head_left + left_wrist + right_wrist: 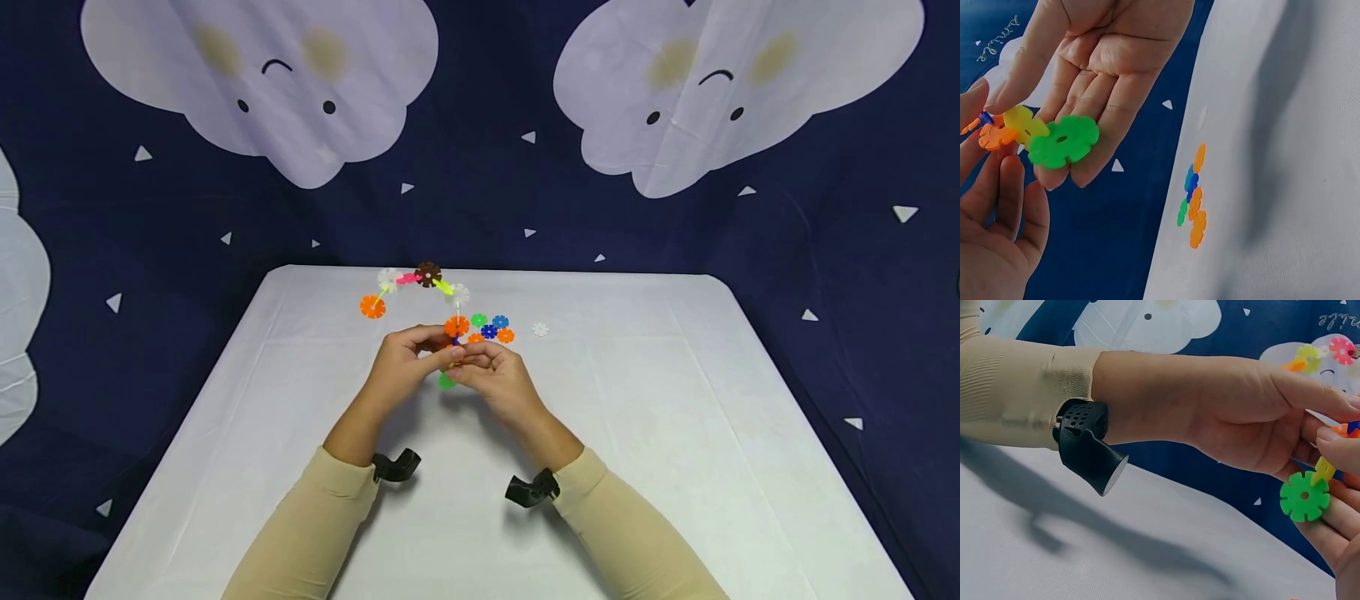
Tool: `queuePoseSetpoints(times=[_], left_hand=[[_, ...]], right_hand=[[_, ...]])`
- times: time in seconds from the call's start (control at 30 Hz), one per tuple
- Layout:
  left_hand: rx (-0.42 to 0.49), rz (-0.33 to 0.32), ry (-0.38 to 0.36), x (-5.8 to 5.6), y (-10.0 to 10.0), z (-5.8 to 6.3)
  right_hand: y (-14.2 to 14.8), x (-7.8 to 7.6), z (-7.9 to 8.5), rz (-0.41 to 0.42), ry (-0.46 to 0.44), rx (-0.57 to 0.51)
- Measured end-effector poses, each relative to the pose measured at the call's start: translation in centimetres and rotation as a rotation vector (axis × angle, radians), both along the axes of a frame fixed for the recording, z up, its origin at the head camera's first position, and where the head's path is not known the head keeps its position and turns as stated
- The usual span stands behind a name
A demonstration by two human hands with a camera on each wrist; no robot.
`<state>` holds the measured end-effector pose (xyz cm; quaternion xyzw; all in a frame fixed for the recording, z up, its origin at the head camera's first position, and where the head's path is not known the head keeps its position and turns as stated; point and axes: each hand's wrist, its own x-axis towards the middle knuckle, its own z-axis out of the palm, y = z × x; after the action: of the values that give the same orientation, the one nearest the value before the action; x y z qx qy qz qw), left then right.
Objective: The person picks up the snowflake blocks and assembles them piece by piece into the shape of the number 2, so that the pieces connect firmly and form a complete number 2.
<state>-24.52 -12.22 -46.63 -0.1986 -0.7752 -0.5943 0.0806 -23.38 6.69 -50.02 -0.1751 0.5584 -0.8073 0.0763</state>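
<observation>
A chain of interlocking plastic snowflake discs, with a brown disc (428, 274) along its far stretch, runs through both hands. My left hand (401, 367) pinches it near an orange disc (457, 326) and a blue one. My right hand (498, 383) meets it from the other side, its thumb and forefinger pinching an orange disc (996, 136) just past the blue one. A yellow disc (1025, 129) follows, then a green disc (1063, 142) at the near end, lying against the right hand's fingers. Some contact points between fingers and discs are hidden.
Beyond the hands, several loose discs lie together on the white table (675, 467), among them a green disc (479, 320), a light blue disc (500, 321) and an orange disc (506, 336). A white disc (540, 330) lies apart to their right.
</observation>
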Motion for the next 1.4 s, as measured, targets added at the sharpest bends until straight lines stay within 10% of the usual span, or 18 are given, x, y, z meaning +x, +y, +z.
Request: queuePoseSetpoints(times=[0.87,1.4], left_hand=[[-0.161,-0.259,-0.148,0.1,-1.9,1.6],[-0.175,-0.178,-0.137,0.3,-0.9,1.0]], right_hand=[[0.1,0.1,0.4,-0.046,-0.036,0.030],[0.6,-0.3,0.5,-0.121,-0.004,0.137]])
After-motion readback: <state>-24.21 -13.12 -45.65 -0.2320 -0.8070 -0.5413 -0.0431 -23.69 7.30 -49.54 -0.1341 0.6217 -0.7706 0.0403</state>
